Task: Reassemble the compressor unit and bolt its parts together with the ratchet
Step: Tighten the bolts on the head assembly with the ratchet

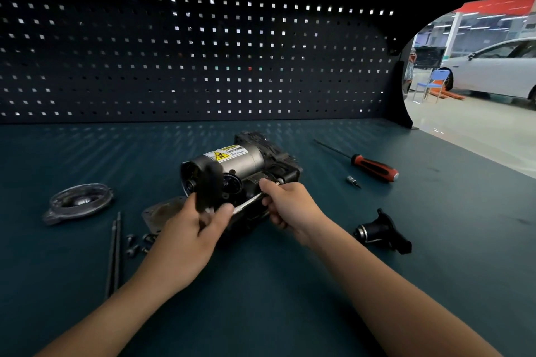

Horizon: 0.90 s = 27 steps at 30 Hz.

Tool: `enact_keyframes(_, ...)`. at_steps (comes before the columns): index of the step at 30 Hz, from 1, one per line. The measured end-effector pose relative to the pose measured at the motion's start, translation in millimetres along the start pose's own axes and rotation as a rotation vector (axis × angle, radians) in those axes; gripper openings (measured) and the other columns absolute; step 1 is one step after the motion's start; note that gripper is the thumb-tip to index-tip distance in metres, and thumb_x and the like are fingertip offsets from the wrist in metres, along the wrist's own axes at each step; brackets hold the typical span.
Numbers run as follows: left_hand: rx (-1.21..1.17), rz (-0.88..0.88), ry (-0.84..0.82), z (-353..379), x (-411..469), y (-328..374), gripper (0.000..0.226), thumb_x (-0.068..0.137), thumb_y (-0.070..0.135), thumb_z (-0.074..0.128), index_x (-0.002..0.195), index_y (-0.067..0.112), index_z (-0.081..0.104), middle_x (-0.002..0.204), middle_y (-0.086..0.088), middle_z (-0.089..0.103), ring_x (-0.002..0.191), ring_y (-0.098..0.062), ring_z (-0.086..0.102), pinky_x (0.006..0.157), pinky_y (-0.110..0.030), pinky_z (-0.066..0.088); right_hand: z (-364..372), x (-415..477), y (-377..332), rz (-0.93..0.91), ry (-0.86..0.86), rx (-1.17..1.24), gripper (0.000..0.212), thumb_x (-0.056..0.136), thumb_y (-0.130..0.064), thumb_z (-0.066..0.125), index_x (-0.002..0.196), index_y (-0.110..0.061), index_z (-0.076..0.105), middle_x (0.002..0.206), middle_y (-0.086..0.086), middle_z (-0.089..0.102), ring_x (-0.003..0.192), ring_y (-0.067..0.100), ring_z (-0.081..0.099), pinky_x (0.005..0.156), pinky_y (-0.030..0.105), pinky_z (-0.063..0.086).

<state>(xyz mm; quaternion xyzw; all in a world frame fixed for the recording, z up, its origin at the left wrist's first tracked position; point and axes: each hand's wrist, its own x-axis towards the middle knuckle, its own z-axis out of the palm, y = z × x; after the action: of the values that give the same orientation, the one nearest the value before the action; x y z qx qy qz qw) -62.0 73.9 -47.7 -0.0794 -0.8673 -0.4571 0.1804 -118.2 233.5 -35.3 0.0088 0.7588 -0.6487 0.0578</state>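
Your compressor unit (232, 160) lies on its side in the middle of the counter (290, 284), just ahead of you. Your left hand (188, 229) pinches a blurred black part (207, 191) at the unit's near end. Your right hand (290, 205) curls round the slim silver ratchet (247, 204), which reaches across between both hands; a screwdriver (374, 168) lies well off to the right.

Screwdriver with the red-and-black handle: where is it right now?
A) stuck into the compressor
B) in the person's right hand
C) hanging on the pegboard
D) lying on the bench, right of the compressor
D: the screwdriver lies flat on the bench top, off to the right of the compressor, with nothing touching it.
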Motion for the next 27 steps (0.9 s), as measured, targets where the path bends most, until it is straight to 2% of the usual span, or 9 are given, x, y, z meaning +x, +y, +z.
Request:
enact_keyframes(5,-0.323,-0.231,-0.074,-0.7,1.7,20.3,0.050,0.063,0.062,0.040,0.073,0.014,0.035,0.041,0.007,0.034,0.031,-0.006,0.026,0.034,-0.016,0.025,-5.9,-3.1,-0.1,0.099,-0.057,0.118,0.041,0.094,-0.037,0.049,0.066,-0.008,0.057,0.040,-0.004,0.052,0.032,0.008,0.046,0.036,0.012,0.031)
enact_keyframes(10,-0.663,-0.486,-0.181,-3.2,-0.3,27.6,0.049,0.076,0.060,0.043,0.086,0.011,0.039,0.044,0.001,0.036,0.029,-0.007,0.021,0.031,-0.016,0.022,-10.3,-5.1,-3.1,0.137,-0.103,0.129,0.036,0.093,-0.035,0.050,0.076,-0.004,0.060,0.050,0.002,0.064,0.033,0.011,0.050,0.036,0.011,0.033)
enact_keyframes(13,-0.692,-0.566,-0.254,-6.1,-1.2,29.5,0.045,0.085,0.056,0.041,0.085,0.012,0.039,0.044,-0.001,0.039,0.029,-0.007,0.021,0.030,-0.016,0.022,-9.0,-5.5,-4.4,0.141,-0.082,0.154,0.029,0.092,-0.027,0.051,0.076,-0.003,0.058,0.051,0.004,0.065,0.032,0.010,0.049,0.035,0.011,0.033)
enact_keyframes(16,-0.273,-0.282,-0.234,-6.8,-1.4,25.3,0.041,0.087,0.051,0.039,0.076,0.011,0.039,0.043,0.004,0.045,0.033,-0.008,0.033,0.037,-0.016,0.029,-4.3,-4.8,-5.0,0.140,-0.025,0.233,0.022,0.090,-0.019,0.052,0.073,-0.005,0.053,0.044,0.003,0.061,0.028,0.007,0.044,0.033,0.011,0.030)
enact_keyframes(19,0.560,0.272,-0.083,-11.8,-1.6,14.7,0.031,0.083,0.045,0.047,0.079,0.015,0.041,0.054,0.005,0.049,0.051,-0.017,0.055,0.048,-0.028,0.037,2.6,-4.3,-4.6,0.118,0.019,0.258,0.023,0.090,-0.018,0.052,0.071,-0.005,0.054,0.039,0.000,0.057,0.028,0.006,0.043,0.033,0.011,0.031)
enact_keyframes(21,0.717,0.416,-0.010,-12.9,-1.9,14.5,0.027,0.080,0.039,0.054,0.078,0.015,0.042,0.059,0.002,0.054,0.047,-0.026,0.055,0.044,-0.028,0.035,4.5,-4.9,-3.0,0.115,0.024,0.261,0.026,0.090,-0.021,0.052,0.070,-0.004,0.056,0.038,-0.001,0.056,0.028,0.006,0.043,0.033,0.011,0.030)
enact_keyframes(22,0.660,0.346,-0.020,-12.0,-3.0,18.0,0.026,0.082,0.040,0.053,0.078,0.017,0.041,0.061,0.003,0.055,0.049,-0.022,0.054,0.045,-0.029,0.034,4.1,-5.5,-1.6,0.114,0.016,0.261,0.028,0.091,-0.023,0.052,0.070,-0.004,0.056,0.039,-0.002,0.056,0.028,0.006,0.044,0.033,0.011,0.030)
enact_keyframes(24,0.286,0.087,0.003,-8.5,-1.2,23.1,0.031,0.085,0.049,0.045,0.077,0.020,0.041,0.057,0.006,0.053,0.050,-0.009,0.048,0.050,-0.025,0.035,2.8,-7.4,0.8,0.116,-0.015,0.263,0.033,0.092,-0.029,0.053,0.072,-0.004,0.058,0.042,-0.002,0.059,0.030,0.006,0.046,0.034,0.011,0.032)
enact_keyframes(27,-0.393,-0.318,-0.109,-2.1,2.8,29.6,0.045,0.090,0.051,0.035,0.082,0.008,0.044,0.043,0.001,0.046,0.030,-0.008,0.031,0.036,-0.018,0.030,0.4,-9.1,1.3,0.142,-0.057,0.300,0.038,0.094,-0.034,0.051,0.072,-0.003,0.058,0.045,0.001,0.061,0.033,0.008,0.049,0.034,0.012,0.034)
